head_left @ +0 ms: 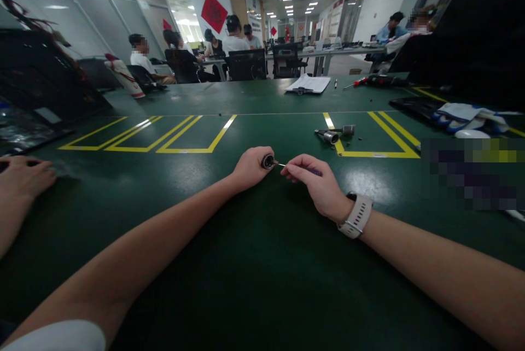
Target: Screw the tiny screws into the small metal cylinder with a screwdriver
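Observation:
My left hand is wrapped round a dark cylindrical part, whose round metal-rimmed opening faces right. My right hand, with a pale watch on its wrist, pinches a small screwdriver by its dark handle. The thin shaft points left, and its tip is at the opening of the part; how deep it reaches is too small to tell. Beyond my right hand, two metal socket-like parts lie beside a yellow tape outline, with a few tiny dark pieces near them.
Another person's hand rests at the left edge of the green table. Farther back are a clipboard with paper, a red screwdriver and blue-white gloves. Black equipment stands at both sides; people sit in the background.

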Available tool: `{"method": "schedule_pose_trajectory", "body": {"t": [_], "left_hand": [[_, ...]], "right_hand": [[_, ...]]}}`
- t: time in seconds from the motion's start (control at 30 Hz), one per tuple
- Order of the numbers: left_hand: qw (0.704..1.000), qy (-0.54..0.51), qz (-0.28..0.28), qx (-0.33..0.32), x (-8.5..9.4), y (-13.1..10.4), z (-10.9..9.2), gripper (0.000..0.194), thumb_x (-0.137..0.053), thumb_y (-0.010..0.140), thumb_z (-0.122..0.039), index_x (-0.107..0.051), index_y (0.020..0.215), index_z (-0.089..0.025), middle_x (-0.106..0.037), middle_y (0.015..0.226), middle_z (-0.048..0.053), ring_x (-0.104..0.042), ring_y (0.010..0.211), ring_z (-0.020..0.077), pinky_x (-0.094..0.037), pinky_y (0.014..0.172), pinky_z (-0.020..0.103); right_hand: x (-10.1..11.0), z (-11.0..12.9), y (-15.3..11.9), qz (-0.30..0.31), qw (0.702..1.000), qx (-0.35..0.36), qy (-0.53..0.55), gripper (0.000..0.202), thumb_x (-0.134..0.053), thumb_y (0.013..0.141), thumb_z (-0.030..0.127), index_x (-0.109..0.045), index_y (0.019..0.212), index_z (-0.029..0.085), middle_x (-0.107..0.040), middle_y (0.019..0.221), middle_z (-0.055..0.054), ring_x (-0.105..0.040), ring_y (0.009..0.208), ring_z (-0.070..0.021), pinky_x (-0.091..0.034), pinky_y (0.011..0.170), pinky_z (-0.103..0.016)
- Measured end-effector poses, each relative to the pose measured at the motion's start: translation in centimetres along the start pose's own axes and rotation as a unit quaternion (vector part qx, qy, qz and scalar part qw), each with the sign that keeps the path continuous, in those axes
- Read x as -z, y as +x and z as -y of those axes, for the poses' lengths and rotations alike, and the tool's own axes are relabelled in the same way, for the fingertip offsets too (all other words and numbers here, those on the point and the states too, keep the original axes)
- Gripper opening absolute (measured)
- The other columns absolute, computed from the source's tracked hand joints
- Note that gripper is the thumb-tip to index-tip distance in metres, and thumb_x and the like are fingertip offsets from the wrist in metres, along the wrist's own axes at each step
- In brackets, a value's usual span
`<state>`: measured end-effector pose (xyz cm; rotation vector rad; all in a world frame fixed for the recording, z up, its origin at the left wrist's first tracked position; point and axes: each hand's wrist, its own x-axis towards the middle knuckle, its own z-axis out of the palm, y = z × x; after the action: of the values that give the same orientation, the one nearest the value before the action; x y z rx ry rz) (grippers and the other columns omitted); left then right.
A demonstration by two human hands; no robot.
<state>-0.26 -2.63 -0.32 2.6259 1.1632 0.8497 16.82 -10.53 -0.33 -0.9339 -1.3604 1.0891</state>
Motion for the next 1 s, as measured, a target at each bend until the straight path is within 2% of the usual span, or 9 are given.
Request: {"method": "schedule_pose_trajectory", "body": {"t": [0.13, 0.27, 0.4, 0.53, 0.7, 1.0], "left_hand": [[1.000, 0.014, 0.006, -0.008, 0.06, -0.01, -0.06, 0.012, -0.056, 0.074, -0.023, -0.050, 0.066, -0.017, -0.050, 0.062, -0.002, -0.047, 0.060, 0.0122, -0.033, 0.056, 0.024], [0.999, -0.038, 0.002, -0.014, -0.02, -0.04, 0.06, 0.018, -0.058, 0.075, -0.029, -0.049, 0.066, -0.016, -0.048, 0.062, -0.003, -0.045, 0.059, 0.0109, -0.034, 0.055, 0.023], [0.996, -0.085, -0.002, -0.019, -0.19, -0.02, 0.20, 0.019, -0.059, 0.074, -0.028, -0.048, 0.065, -0.016, -0.047, 0.062, -0.004, -0.043, 0.057, 0.0094, -0.034, 0.054, 0.022], [0.995, -0.093, -0.008, -0.016, -0.27, -0.05, 0.23, 0.018, -0.059, 0.074, -0.028, -0.048, 0.065, -0.016, -0.046, 0.062, -0.004, -0.043, 0.057, 0.0091, -0.033, 0.053, 0.022], [0.999, -0.052, -0.004, -0.001, -0.18, -0.05, 0.16, 0.021, -0.059, 0.075, -0.030, -0.047, 0.064, -0.016, -0.047, 0.062, -0.004, -0.044, 0.057, 0.0099, -0.033, 0.054, 0.023], [1.000, -0.005, 0.001, 0.007, -0.01, 0.00, -0.10, 0.017, -0.058, 0.075, -0.026, -0.049, 0.064, -0.016, -0.049, 0.061, -0.003, -0.045, 0.058, 0.0107, -0.033, 0.053, 0.023]], "right_hand": [[0.04, -0.01, 0.12, -0.003, 0.999, -0.022, 0.031, 0.010, -0.060, 0.076, 0.026, -0.065, 0.070, 0.019, -0.065, 0.073, -0.002, -0.057, 0.072, -0.0155, -0.042, 0.068, -0.032], [0.29, 0.07, 0.35, -0.005, 0.990, -0.070, 0.124, 0.009, -0.061, 0.073, 0.024, -0.064, 0.067, 0.018, -0.066, 0.070, -0.002, -0.056, 0.067, -0.0144, -0.041, 0.066, -0.031], [0.37, 0.14, 0.49, 0.000, 0.982, -0.096, 0.161, 0.009, -0.061, 0.072, 0.024, -0.064, 0.068, 0.018, -0.066, 0.071, -0.002, -0.056, 0.066, -0.0139, -0.040, 0.065, -0.030], [0.19, 0.11, 0.42, -0.001, 0.984, -0.080, 0.158, 0.008, -0.061, 0.074, 0.024, -0.063, 0.070, 0.018, -0.066, 0.073, -0.002, -0.056, 0.067, -0.0139, -0.040, 0.064, -0.030], [0.05, 0.03, 0.24, -0.014, 0.992, -0.045, 0.116, 0.008, -0.060, 0.075, 0.025, -0.063, 0.070, 0.019, -0.065, 0.074, -0.001, -0.055, 0.068, -0.0139, -0.040, 0.065, -0.030], [0.21, -0.09, 0.32, -0.024, 0.992, -0.049, 0.118, 0.010, -0.058, 0.075, 0.023, -0.063, 0.067, 0.019, -0.065, 0.069, -0.001, -0.056, 0.066, -0.0143, -0.041, 0.065, -0.031]]}}
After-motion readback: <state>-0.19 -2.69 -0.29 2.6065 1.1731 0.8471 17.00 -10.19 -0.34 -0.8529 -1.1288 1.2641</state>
